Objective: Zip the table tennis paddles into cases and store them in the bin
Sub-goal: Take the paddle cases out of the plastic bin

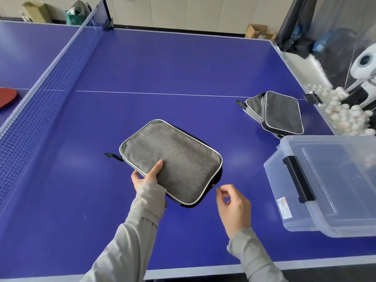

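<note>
I hold the grey case [171, 161] at bench centre, my left hand [145, 176] in a firm grip on its seven o'clock edge to brace it. My right hand [234, 206] pinches the zipper pull [214, 186]. The bin [325, 186] waits at three o'clock.

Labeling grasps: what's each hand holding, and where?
Left hand grips the case by its near left edge. Right hand pinches its zipper pull.
</note>
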Available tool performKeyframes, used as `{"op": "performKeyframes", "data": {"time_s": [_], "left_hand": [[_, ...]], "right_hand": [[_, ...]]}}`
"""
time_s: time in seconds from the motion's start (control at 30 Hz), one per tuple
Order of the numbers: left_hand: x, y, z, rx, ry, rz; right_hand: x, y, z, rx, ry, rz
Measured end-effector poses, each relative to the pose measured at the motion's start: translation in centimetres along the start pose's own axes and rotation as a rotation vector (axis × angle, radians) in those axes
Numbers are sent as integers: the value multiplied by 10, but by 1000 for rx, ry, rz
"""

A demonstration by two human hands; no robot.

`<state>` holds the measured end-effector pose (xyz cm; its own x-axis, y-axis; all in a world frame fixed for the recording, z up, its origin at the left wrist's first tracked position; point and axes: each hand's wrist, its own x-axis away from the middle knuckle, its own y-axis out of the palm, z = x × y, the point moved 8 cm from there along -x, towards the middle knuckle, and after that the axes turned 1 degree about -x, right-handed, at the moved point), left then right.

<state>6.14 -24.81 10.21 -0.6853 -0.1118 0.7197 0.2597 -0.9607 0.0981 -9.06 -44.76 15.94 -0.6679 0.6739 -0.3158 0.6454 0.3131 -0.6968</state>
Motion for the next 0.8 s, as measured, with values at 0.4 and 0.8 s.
{"op": "performKeyframes", "data": {"time_s": [0.4,0.8], "left_hand": [[-8,3,28,-186,207,-295],[8,19,39,-417,314,-666]], "right_hand": [[-45,-7,33,-242,147,-103],[-80,5,8,-451,206,-302]]}}
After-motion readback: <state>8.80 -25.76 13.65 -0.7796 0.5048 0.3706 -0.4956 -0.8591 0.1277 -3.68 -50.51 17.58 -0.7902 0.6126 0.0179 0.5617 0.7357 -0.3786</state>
